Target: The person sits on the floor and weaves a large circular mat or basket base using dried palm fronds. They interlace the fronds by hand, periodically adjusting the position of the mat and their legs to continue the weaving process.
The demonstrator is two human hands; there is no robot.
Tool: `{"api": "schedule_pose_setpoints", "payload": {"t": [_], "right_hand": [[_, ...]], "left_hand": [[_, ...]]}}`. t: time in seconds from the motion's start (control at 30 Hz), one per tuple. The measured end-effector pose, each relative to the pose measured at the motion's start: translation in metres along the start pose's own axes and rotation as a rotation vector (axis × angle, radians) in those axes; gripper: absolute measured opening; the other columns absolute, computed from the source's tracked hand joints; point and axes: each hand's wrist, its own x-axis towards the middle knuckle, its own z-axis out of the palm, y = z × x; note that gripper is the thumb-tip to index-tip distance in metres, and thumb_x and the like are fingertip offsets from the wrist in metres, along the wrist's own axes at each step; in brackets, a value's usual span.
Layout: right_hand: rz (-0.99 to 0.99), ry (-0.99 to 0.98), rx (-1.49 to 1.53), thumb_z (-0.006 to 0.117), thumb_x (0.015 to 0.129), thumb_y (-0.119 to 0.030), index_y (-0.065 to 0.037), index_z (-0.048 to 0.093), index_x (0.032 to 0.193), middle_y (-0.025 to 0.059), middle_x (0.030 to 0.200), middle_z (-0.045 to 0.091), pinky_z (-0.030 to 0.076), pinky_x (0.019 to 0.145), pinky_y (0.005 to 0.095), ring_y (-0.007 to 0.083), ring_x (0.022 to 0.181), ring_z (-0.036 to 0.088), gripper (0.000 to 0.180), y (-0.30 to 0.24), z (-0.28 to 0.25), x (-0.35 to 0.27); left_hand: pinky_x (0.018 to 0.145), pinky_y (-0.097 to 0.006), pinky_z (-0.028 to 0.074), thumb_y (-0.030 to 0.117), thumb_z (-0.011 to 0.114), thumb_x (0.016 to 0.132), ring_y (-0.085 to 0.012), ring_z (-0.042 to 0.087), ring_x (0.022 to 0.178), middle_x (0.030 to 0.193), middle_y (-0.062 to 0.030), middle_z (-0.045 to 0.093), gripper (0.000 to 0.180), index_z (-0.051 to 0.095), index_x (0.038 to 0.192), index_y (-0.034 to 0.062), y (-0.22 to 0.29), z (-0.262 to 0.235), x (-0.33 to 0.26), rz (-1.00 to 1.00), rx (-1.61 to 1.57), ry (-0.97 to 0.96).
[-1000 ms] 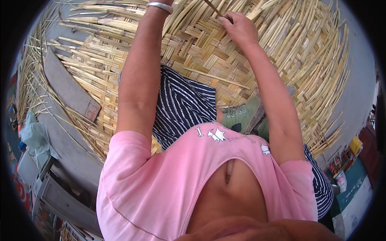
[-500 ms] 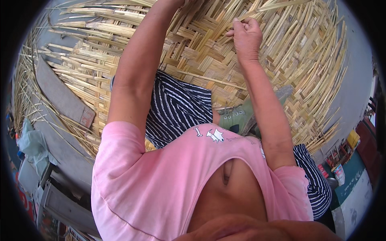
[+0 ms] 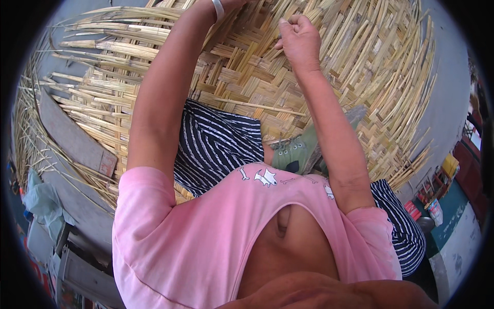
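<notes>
A large mat of woven bamboo strips lies on the ground under me, with loose strip ends fanning out at its edges. My right hand rests over the weave near the top, fingers pinched on a thin bamboo strip. My left arm reaches up along the mat; a silver bangle sits on its wrist, and the left hand itself is cut off by the upper rim. My knees in striped black-and-white trousers press on the mat.
A green shoe sits on the mat by my right forearm. A flat grey board lies across the loose strips at left. Blue plastic and clutter are at lower left; coloured boxes stand at right.
The view has tilted and my right hand has shifted lower in the picture. My left hand has slid up out of the picture, leaving only wrist and bangle showing.
</notes>
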Motion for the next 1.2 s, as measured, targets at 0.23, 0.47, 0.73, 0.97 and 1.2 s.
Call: {"api": "schedule_pose_setpoints", "payload": {"t": [0.23,0.47,0.73,0.97,1.2], "right_hand": [[-0.001,0.020,-0.028,0.065,0.098,-0.020,0.004,0.064,0.105,0.0064,0.069,0.070,0.055,0.055,0.0290,0.0128,0.055,0.068,0.025,0.001,-0.005,-0.001],[0.024,0.024,-0.026,0.065,0.098,-0.021,0.004,0.064,0.105,0.0063,0.070,0.070,0.054,0.055,0.0285,0.0123,0.054,0.067,0.025,0.002,-0.001,0.003],[0.049,0.017,-0.038,0.066,0.096,-0.022,0.003,0.063,0.107,0.0076,0.071,0.071,0.055,0.058,0.0317,0.0155,0.057,0.068,0.027,0.012,0.006,0.012],[0.014,0.028,-0.472,0.066,0.094,-0.027,-0.009,0.067,0.113,0.0106,0.095,0.075,0.056,0.085,0.0442,0.0333,0.094,0.071,0.027,0.007,0.021,0.012],[-0.235,-0.003,-0.505,0.065,0.095,-0.028,-0.015,0.069,0.127,0.0126,0.108,0.075,0.055,0.090,0.0410,0.0315,0.100,0.070,0.035,0.039,0.020,0.015]], "left_hand": [[0.071,-0.035,0.056,0.024,0.088,0.079,-0.0181,0.067,0.079,0.099,-0.0122,0.074,0.049,0.071,0.115,-0.0040,-0.002,0.000,0.005,0.010,0.157,-0.139],[0.066,-0.036,0.056,0.020,0.087,0.077,-0.0187,0.069,0.075,0.090,-0.0107,0.075,0.045,0.074,0.114,0.0007,-0.001,0.009,-0.004,-0.042,0.158,-0.087],[0.068,-0.039,0.058,0.016,0.085,0.076,-0.0213,0.071,0.078,0.096,-0.0137,0.076,0.046,0.073,0.117,-0.0010,-0.015,0.011,0.006,-0.168,0.167,-0.083],[0.067,-0.038,0.058,0.009,0.082,0.077,-0.0237,0.071,0.078,0.097,-0.0166,0.073,0.046,0.066,0.118,-0.0056,-0.032,0.003,0.013,-0.078,-0.133,-0.126],[0.067,-0.035,0.059,0.012,0.082,0.083,-0.0221,0.071,0.079,0.097,-0.0124,0.073,0.043,0.065,0.120,-0.0005,-0.021,0.001,-0.002,-0.130,-0.439,-0.193]]}}
